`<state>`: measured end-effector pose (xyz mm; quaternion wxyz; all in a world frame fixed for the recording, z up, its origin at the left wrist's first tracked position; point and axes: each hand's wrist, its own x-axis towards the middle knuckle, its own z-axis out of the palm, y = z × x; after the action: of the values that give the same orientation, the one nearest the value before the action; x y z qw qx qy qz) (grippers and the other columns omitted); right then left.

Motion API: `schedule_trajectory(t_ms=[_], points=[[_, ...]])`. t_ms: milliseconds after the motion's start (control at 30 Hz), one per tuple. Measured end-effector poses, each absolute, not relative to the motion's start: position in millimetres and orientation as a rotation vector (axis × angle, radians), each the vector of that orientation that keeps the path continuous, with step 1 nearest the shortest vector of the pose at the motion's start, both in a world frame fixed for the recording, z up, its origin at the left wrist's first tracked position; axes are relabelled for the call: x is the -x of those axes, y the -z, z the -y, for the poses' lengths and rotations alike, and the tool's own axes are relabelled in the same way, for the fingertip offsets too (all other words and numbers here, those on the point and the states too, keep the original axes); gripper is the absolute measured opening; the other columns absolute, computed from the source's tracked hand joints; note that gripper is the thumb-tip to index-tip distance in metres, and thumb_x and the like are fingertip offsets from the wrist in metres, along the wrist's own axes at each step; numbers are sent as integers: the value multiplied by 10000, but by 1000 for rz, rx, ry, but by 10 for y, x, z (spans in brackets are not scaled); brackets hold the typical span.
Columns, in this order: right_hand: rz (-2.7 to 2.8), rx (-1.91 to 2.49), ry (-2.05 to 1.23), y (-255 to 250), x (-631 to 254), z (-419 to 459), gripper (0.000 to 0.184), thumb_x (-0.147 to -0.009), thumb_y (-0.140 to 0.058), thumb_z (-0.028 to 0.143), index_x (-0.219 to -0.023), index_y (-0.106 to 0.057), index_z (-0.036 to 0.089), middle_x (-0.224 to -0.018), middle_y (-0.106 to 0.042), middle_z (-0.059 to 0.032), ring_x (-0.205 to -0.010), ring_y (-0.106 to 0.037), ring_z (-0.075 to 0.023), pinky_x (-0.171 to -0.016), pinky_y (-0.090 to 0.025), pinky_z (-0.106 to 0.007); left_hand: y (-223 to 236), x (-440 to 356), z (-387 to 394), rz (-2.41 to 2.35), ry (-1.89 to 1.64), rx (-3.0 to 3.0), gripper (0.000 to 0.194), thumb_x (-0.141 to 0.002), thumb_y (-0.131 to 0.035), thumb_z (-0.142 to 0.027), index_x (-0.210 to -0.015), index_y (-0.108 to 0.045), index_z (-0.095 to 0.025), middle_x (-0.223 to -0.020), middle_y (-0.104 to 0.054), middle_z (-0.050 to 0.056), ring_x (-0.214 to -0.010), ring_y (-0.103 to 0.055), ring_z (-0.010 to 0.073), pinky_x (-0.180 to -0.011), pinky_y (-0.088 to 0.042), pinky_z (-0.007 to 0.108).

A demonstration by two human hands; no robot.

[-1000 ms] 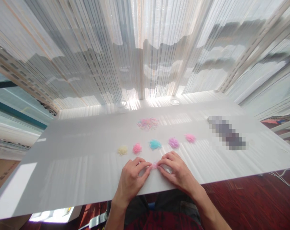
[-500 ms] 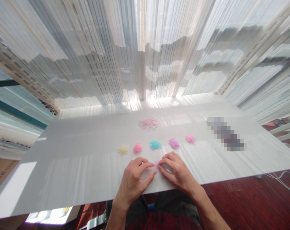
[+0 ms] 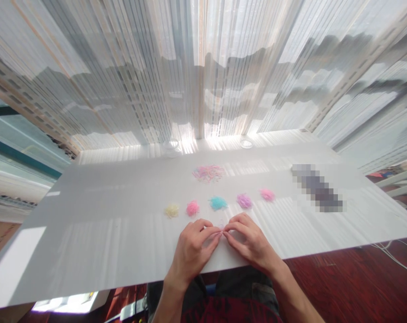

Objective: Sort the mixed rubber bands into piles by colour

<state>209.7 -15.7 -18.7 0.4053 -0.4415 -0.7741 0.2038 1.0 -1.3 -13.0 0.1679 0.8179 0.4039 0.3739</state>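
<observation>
Low over the table's near edge, my left hand (image 3: pixel 194 244) and my right hand (image 3: pixel 249 240) meet fingertip to fingertip. Thumb and forefinger of each are closed in a pinch on a tiny pink elastic band (image 3: pixel 222 232), mostly covered by the fingers. Just beyond them lies a faint pinkish-lilac wisp of similar pieces (image 3: pixel 221 223). A row of small heaps of thin bands curves past my hands: pale yellow (image 3: pixel 172 211), bright pink (image 3: pixel 192 208), turquoise (image 3: pixel 218 203), purple (image 3: pixel 244 201) and light pink (image 3: pixel 267 194). Farther back is a mixed-colour pile (image 3: pixel 208 173).
The white table (image 3: pixel 98 224) carries a blurred-out dark object (image 3: pixel 317 188) at the right. Two clear round containers, one left (image 3: pixel 172 144) and one right (image 3: pixel 246 143), stand at the back by the striped sheer curtain (image 3: pixel 176 80). White cables (image 3: pixel 396 258) lie right of the table.
My left thumb has risen to close against its forefinger, and the fingertips of both hands have come together at the band. The heaps stay put.
</observation>
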Motion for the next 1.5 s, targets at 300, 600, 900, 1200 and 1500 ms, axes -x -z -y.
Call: schedule_trajectory(t_ms=[300,600,900,1200,1500], points=[[1948,1104,-532,169,-2093,164,99,-992,-629,161,-1032,-687,231,-940,-663,-51,-892,-644,-202,-789,-567,-327,116,-12,21,-1131,-1090,-2309,118,-997,-645,-212,-1004,-762,-225,-885,-730,30,-758,-672,165,-699,-536,286],[1929,1119,-542,86,-2073,174,144,-974,-651,187,-1106,-679,238,-970,-683,-62,-919,-667,-217,-808,-592,-350,91,11,32,-1110,-1089,-2244,104,-996,-635,-191,-999,-738,-207,-886,-723,41,-731,-660,153,-611,-507,237],[1910,1105,-539,108,-2076,175,98,-978,-652,172,-1027,-699,243,-919,-676,-46,-870,-673,-196,-779,-591,-322,74,11,42,-1114,-1080,-2202,91,-999,-635,-196,-983,-725,-201,-884,-711,33,-682,-628,129,-587,-494,223],[1910,1127,-537,104,-2079,182,72,-982,-661,196,-1020,-701,242,-915,-678,-48,-866,-679,-197,-773,-595,-321,95,17,43,-1109,-1097,-2172,78,-1000,-634,-196,-982,-711,-200,-895,-706,35,-690,-630,124,-589,-501,220],[1920,1102,-516,102,-2080,171,85,-990,-639,189,-1008,-700,246,-888,-683,-44,-825,-678,-192,-741,-590,-319,71,15,48,-1128,-1089,-2189,74,-993,-633,-216,-989,-705,-202,-903,-715,42,-697,-654,134,-617,-543,232]])
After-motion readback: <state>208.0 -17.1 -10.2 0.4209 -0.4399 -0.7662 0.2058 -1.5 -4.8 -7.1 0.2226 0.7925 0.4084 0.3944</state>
